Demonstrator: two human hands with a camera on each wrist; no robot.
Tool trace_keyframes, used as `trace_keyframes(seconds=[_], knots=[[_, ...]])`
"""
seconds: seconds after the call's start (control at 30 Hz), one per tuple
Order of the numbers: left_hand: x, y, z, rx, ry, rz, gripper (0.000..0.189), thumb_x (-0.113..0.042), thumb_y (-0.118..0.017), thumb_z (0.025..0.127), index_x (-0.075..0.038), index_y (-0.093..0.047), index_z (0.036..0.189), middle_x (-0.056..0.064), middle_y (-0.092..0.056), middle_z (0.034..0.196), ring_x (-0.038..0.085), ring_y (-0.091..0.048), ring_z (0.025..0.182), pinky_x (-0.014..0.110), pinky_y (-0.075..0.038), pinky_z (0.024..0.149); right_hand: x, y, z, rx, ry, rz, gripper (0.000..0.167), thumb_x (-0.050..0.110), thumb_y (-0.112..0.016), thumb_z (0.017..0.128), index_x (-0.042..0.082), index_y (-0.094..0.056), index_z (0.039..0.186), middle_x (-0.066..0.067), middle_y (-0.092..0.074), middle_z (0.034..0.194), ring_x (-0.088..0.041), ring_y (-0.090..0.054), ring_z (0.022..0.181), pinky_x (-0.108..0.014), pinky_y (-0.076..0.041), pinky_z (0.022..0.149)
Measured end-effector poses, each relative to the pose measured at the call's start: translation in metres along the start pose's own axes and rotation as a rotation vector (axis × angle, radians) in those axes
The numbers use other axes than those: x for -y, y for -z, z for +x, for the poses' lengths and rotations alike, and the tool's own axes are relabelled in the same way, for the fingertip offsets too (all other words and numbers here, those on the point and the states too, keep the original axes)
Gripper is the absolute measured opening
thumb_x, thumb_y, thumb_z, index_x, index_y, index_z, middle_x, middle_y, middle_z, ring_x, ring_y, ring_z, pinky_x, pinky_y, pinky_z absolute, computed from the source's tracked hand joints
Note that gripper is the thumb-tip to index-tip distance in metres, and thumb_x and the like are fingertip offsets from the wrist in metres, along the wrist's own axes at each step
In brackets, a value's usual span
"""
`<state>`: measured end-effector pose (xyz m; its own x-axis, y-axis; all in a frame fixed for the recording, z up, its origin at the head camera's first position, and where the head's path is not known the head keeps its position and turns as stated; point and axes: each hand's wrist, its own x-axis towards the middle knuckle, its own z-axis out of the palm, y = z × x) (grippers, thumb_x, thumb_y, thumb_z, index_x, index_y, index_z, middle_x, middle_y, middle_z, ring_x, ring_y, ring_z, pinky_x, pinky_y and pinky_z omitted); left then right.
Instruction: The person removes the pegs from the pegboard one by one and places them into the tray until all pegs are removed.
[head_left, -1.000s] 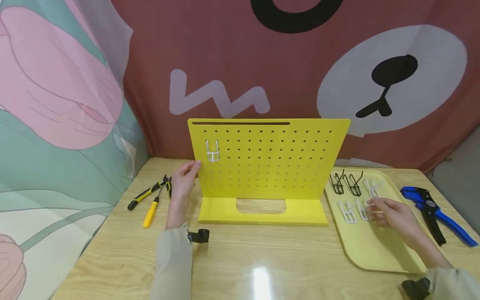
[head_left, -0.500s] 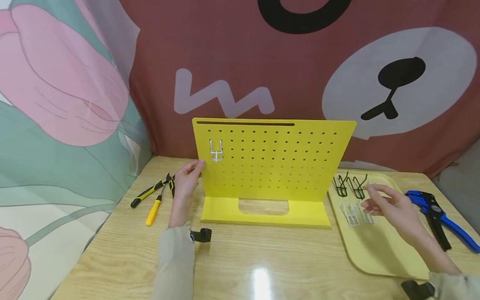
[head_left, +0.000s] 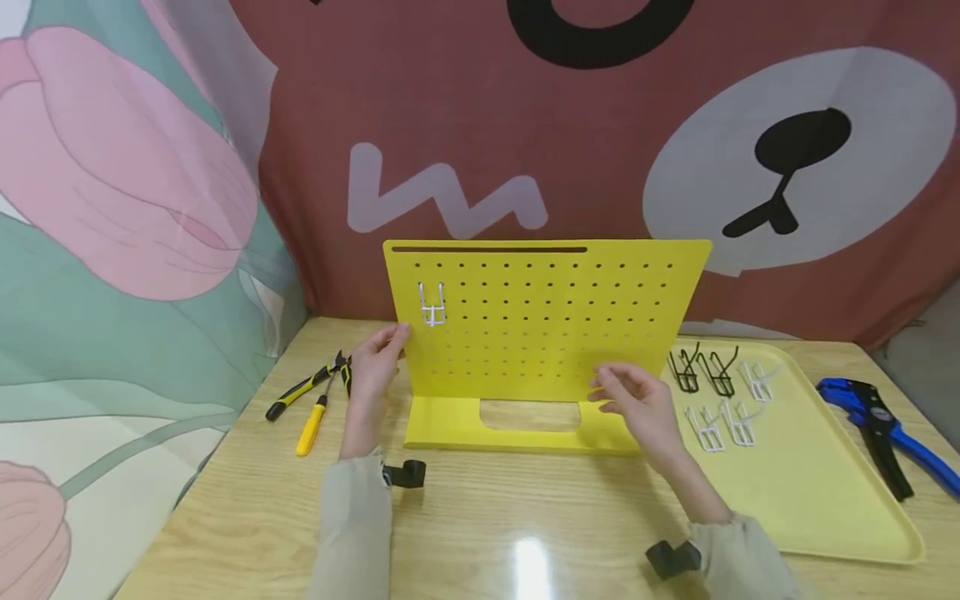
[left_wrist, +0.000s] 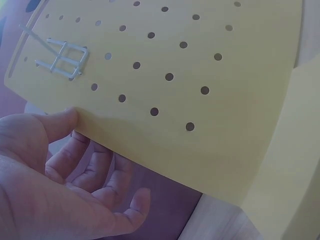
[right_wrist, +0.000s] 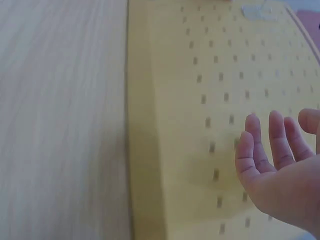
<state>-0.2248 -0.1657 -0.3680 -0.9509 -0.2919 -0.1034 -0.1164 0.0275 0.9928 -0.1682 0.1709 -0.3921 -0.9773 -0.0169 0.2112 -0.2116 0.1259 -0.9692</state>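
The yellow pegboard [head_left: 540,350] stands upright on its base. A white wire hook [head_left: 432,305] hangs in its upper left holes. My left hand [head_left: 373,367] pinches the board's left edge; in the left wrist view the thumb lies on the front face and the fingers go behind the edge, partly hidden. In front of the board's lower right part is my right hand [head_left: 637,408], fingers loosely bent and nothing in them, as the right wrist view also shows. Two black wire hooks [head_left: 717,372] and three white wire hooks [head_left: 740,425] lie in the pale yellow tray [head_left: 810,492].
Left of the board lie black-and-yellow pliers [head_left: 303,392] and a yellow-handled screwdriver [head_left: 311,427]. A blue wire stripper [head_left: 885,433] lies right of the tray. Behind the wooden table [head_left: 480,517] hangs a printed curtain [head_left: 480,108].
My right hand has moved left from over the white hooks in the tray to in front of the pegboard, without a hook. My left hand stays on the board's left edge.
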Motion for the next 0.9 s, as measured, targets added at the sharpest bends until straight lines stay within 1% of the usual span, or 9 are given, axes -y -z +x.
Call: trace_keyframes(seconds=[0.1, 0.17, 0.33, 0.47, 0.6, 0.67, 0.73, 0.77, 0.9], knots=[[0.002, 0.001, 0.000, 0.001, 0.003, -0.001, 0.040, -0.035, -0.061, 0.094, -0.006, -0.063, 0.123, 0.008, -0.058, 0.120, 0.021, -0.054, 0.102, 0.040, -0.037, 0.088, 0.007, -0.025, 0.009, 0.046, -0.002, 0.036, 0.034, 0.019, -0.056, 0.099, -0.010, -0.057, 0.116, -0.005, -0.069, 0.092, -0.019, -0.068, 0.081, -0.033, -0.055, 0.071], [0.003, 0.001, 0.000, -0.002, 0.007, -0.005, 0.041, -0.035, -0.062, 0.094, -0.006, -0.063, 0.122, 0.008, -0.058, 0.120, 0.022, -0.054, 0.102, 0.039, -0.037, 0.088, 0.014, -0.040, 0.016, 0.074, 0.003, 0.062, 0.033, 0.019, -0.057, 0.098, -0.010, -0.058, 0.115, -0.006, -0.069, 0.092, -0.019, -0.068, 0.081, -0.033, -0.055, 0.072], [0.001, 0.002, 0.001, -0.007, 0.001, -0.003, 0.043, -0.038, -0.062, 0.093, -0.007, -0.063, 0.123, 0.008, -0.059, 0.121, 0.021, -0.055, 0.103, 0.041, -0.038, 0.091, 0.031, -0.073, 0.028, 0.102, 0.021, 0.126, 0.027, 0.015, -0.059, 0.097, -0.007, -0.061, 0.112, -0.010, -0.069, 0.092, -0.017, -0.067, 0.079, -0.036, -0.055, 0.072], [0.000, 0.002, 0.000, 0.000, -0.004, 0.001, 0.042, -0.037, -0.061, 0.094, -0.006, -0.063, 0.123, 0.009, -0.059, 0.121, 0.021, -0.055, 0.102, 0.041, -0.037, 0.091, 0.042, -0.092, 0.033, 0.121, 0.048, 0.159, 0.023, 0.012, -0.059, 0.096, -0.006, -0.063, 0.110, -0.013, -0.069, 0.092, -0.017, -0.067, 0.077, -0.041, -0.055, 0.073], [0.000, 0.001, 0.000, 0.008, -0.010, 0.001, 0.041, -0.036, -0.060, 0.095, -0.005, -0.062, 0.122, 0.009, -0.058, 0.120, 0.023, -0.055, 0.103, 0.039, -0.037, 0.089, 0.048, -0.108, 0.040, 0.149, 0.097, 0.173, 0.022, 0.012, -0.059, 0.096, -0.006, -0.063, 0.109, -0.015, -0.068, 0.091, -0.018, -0.066, 0.077, -0.046, -0.054, 0.073], [0.000, 0.000, 0.001, 0.010, -0.011, 0.001, 0.042, -0.036, -0.061, 0.095, -0.005, -0.062, 0.123, 0.010, -0.058, 0.121, 0.023, -0.055, 0.104, 0.040, -0.037, 0.090, 0.050, -0.116, 0.044, 0.164, 0.101, 0.181, 0.022, 0.012, -0.059, 0.096, -0.005, -0.063, 0.110, -0.015, -0.068, 0.091, -0.018, -0.066, 0.076, -0.046, -0.054, 0.073], [0.000, 0.000, 0.001, 0.012, -0.008, -0.002, 0.042, -0.036, -0.061, 0.094, -0.005, -0.062, 0.123, 0.010, -0.058, 0.122, 0.024, -0.055, 0.104, 0.041, -0.037, 0.091, 0.054, -0.125, 0.046, 0.185, 0.097, 0.187, 0.023, 0.012, -0.058, 0.097, -0.005, -0.063, 0.111, -0.015, -0.068, 0.091, -0.019, -0.066, 0.076, -0.051, -0.053, 0.074], [0.000, 0.000, 0.001, 0.013, -0.006, -0.001, 0.042, -0.036, -0.061, 0.094, -0.006, -0.062, 0.124, 0.010, -0.058, 0.122, 0.023, -0.054, 0.104, 0.041, -0.037, 0.091, 0.055, -0.129, 0.047, 0.194, 0.093, 0.189, 0.023, 0.012, -0.058, 0.097, -0.005, -0.062, 0.112, -0.015, -0.068, 0.091, -0.019, -0.066, 0.076, -0.051, -0.053, 0.073], [0.000, 0.001, 0.000, 0.011, -0.005, 0.011, 0.044, -0.038, -0.061, 0.094, -0.006, -0.061, 0.125, 0.010, -0.058, 0.123, 0.022, -0.054, 0.104, 0.039, -0.037, 0.089, 0.063, -0.145, 0.051, 0.236, 0.101, 0.188, 0.024, 0.013, -0.057, 0.097, -0.004, -0.062, 0.114, -0.017, -0.068, 0.092, -0.021, -0.067, 0.075, -0.052, -0.053, 0.072]])
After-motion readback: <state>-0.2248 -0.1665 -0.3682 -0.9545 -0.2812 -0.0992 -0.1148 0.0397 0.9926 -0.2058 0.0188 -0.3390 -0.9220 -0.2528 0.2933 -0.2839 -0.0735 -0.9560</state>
